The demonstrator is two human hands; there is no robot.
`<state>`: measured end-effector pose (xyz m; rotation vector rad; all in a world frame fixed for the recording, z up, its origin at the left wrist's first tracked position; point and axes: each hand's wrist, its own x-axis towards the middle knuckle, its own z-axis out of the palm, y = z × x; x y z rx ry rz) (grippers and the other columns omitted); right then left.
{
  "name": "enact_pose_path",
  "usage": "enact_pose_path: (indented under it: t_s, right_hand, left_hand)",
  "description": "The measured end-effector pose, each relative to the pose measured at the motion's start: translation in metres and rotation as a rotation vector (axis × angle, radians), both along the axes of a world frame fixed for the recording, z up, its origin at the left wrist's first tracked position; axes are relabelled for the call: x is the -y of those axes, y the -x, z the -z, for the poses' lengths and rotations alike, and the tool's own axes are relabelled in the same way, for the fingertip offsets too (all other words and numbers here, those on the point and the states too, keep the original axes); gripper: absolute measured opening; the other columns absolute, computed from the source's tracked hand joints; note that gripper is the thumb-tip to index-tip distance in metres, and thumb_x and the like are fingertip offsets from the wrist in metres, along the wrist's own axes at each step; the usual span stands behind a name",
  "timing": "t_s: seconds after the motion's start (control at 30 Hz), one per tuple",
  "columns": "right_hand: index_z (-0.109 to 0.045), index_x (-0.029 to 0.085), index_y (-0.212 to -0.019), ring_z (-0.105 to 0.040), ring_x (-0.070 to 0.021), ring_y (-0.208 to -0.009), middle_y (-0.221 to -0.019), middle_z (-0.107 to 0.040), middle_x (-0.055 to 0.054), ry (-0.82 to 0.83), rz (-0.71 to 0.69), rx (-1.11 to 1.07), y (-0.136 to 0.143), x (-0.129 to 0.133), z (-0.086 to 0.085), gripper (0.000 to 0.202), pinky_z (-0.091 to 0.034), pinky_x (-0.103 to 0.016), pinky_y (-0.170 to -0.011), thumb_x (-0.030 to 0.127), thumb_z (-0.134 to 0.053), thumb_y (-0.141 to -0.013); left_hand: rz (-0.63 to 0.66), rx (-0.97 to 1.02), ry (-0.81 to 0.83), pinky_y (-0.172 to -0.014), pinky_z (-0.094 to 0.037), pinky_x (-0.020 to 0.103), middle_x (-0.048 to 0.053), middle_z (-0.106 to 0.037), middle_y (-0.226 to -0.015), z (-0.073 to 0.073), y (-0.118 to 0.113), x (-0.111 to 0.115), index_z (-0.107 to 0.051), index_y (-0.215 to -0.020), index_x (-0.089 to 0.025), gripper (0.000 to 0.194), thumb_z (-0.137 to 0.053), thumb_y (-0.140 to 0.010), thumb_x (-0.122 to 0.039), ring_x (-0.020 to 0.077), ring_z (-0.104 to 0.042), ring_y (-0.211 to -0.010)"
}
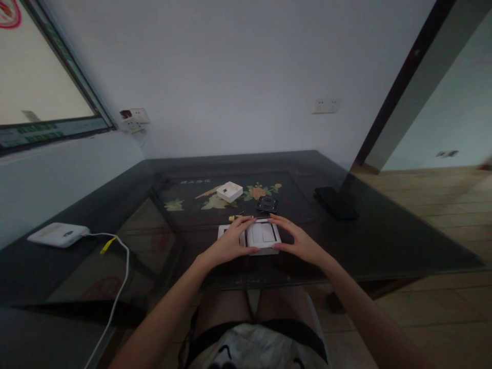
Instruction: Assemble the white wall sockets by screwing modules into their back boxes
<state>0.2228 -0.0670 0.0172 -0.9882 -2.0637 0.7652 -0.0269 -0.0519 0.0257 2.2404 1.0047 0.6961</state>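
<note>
Near the front edge of the table, my left hand (233, 241) and my right hand (298, 243) are on either side of a small white square box (265, 234). My right thumb presses its near right corner while the fingers reach over the far edge. On the left, my thumb lies along the near edge and the fingers bend over the far side. A second white piece (221, 230) shows partly behind my left hand. Just beyond my fingers lies a small tool with a yellow end (231, 218), partly covered.
Farther back on the dark glossy table (192, 266) sit an open white square box (229, 191) and a black square part (267, 204). A black flat object (335, 203) lies at right. At left, a white device (59, 234) trails a white cable (127, 261) with a yellow tag.
</note>
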Motion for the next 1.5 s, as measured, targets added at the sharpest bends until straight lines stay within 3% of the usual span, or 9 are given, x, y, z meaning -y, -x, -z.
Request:
enact_pose_path:
  t_s: [0.3, 0.6, 1.27, 1.5]
  right_hand:
    - [-0.048, 0.026, -0.130, -0.040, -0.0262, -0.131, -0.139, -0.045, -0.010, 0.034, -0.006, -0.047, 0.003, -0.002, 0.007, 0.059, -0.032, -0.048, -0.109, 0.038, -0.068, -0.076]
    - [-0.049, 0.026, -0.129, -0.039, -0.0273, -0.131, -0.139, -0.043, -0.011, 0.076, -0.019, -0.088, 0.005, -0.002, 0.008, 0.059, -0.037, -0.048, -0.106, 0.039, -0.069, -0.075]
    - [-0.044, 0.027, -0.133, -0.034, -0.0278, -0.134, -0.141, -0.038, -0.011, 0.117, -0.041, -0.123, 0.005, 0.000, 0.009, 0.065, -0.038, -0.048, -0.105, 0.037, -0.070, -0.074]
    - [-0.045, 0.024, -0.131, -0.035, -0.0271, -0.133, -0.141, -0.038, -0.012, 0.106, -0.026, -0.099, 0.005, -0.001, 0.011, 0.064, -0.037, -0.047, -0.106, 0.037, -0.070, -0.074]
  left_hand:
    - [0.019, 0.011, 0.030, -0.113, -0.025, 0.043, 0.012, -0.039, -0.141, 0.007, 0.002, -0.005, -0.041, -0.137, -0.021, 0.075, -0.072, -0.071, -0.036, 0.0261, -0.036, -0.132]
    - [0.007, 0.064, 0.056, -0.114, -0.024, 0.043, 0.013, -0.036, -0.145, 0.017, 0.003, -0.008, -0.035, -0.140, -0.020, 0.085, -0.075, -0.067, -0.034, 0.0267, -0.033, -0.134]
    - [0.009, 0.027, 0.057, -0.113, -0.025, 0.046, 0.016, -0.035, -0.142, 0.011, 0.001, -0.004, -0.037, -0.138, -0.019, 0.085, -0.077, -0.065, -0.035, 0.0285, -0.033, -0.133]
    - [-0.003, 0.031, 0.071, -0.114, -0.025, 0.043, 0.014, -0.034, -0.143, 0.010, 0.000, -0.003, -0.038, -0.138, -0.019, 0.075, -0.071, -0.072, -0.032, 0.0261, -0.032, -0.134]
